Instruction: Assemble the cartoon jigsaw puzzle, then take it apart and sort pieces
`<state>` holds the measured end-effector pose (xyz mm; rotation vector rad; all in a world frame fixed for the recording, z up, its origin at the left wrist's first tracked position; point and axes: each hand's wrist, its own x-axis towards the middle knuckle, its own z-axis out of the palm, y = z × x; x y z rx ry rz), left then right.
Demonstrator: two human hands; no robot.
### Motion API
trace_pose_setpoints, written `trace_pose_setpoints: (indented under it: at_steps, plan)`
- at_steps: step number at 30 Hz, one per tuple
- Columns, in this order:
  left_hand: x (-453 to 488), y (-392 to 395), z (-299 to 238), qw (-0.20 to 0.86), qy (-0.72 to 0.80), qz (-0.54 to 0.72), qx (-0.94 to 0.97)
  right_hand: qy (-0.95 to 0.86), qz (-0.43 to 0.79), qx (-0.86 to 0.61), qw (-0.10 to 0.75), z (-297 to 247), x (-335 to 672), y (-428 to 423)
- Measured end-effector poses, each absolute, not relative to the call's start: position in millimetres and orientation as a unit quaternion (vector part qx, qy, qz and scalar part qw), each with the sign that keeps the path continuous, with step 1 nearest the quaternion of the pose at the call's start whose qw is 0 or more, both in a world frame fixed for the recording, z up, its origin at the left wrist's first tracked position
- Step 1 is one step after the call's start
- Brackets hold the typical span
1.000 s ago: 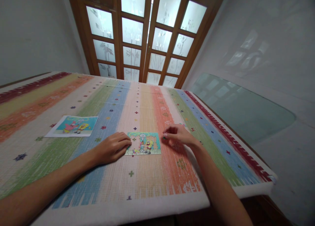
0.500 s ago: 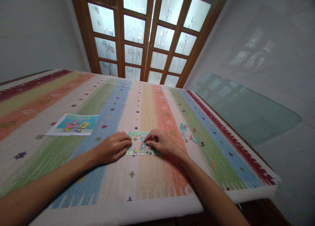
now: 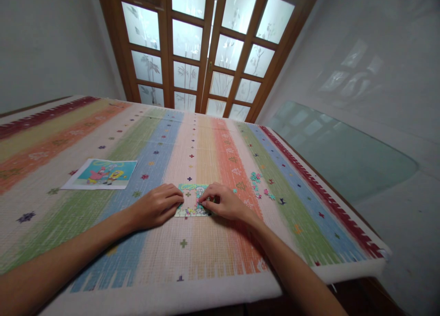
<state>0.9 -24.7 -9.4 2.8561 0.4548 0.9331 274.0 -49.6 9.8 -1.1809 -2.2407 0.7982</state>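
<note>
Puzzle (image 3: 190, 200): probably light and flimsy; steady it at the edges.
Left hand (image 3: 156, 208): relaxed, gripping nothing, bracing the edge.
Right hand (image 3: 224, 204): fingertips pressing down; grip unclear.

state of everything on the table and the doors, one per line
jigsaw puzzle, flat, partly assembled
left hand, palm down on puzzle's left edge
right hand, fingertips pressing on puzzle
loose pieces, scattered right of puzzle
reference picture, lying flat, untouched
doors, shut
</note>
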Motion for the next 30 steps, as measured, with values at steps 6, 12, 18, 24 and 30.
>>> trace_pose_setpoints:
  at_steps: [6,12,18,24,30]
  plan:
    - [2.1,-24.4,-9.6,0.045,0.148,0.303,0.94,-0.841,0.248,-0.419,0.235,7.0,274.5,-52.3]
    - [2.1,-25.0,-9.4,0.054,0.152,0.305,0.939,-0.838,0.248,-0.43,0.228,9.4,276.6,-52.4]
    - [1.8,-24.3,-9.0,0.044,0.144,0.307,0.94,-0.836,0.228,-0.451,0.215,9.4,276.8,-52.1]
    - [1.5,-24.2,-9.5,0.038,0.145,0.3,0.942,-0.844,0.201,-0.453,0.204,7.9,274.7,-52.9]
    - [1.8,-24.0,-9.5,0.035,0.146,0.299,0.942,-0.849,0.177,-0.455,0.204,9.1,272.3,-57.4]
